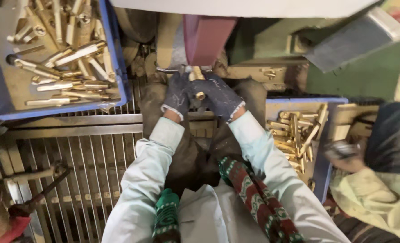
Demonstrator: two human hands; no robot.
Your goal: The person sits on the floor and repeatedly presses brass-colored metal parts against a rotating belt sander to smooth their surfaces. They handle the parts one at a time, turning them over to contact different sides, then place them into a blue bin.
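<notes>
Two blue trays of brass parts: large tray [119, 67] upper left, too many to count; smaller tray [323, 173] at right, likewise heaped. One red belt [207, 38] above centre. Two gloved hands, left hand [176, 95] and right hand [222, 96], fingers pinching one brass rod [199, 85], short, round-ended, bright yellow, held just below the belt.

No packages, labels, signs or screens in view

Dk blue speckled gloves [200, 96], brass-yellow part [200, 95], maroon belt [207, 38], blue bins [119, 67]
</notes>
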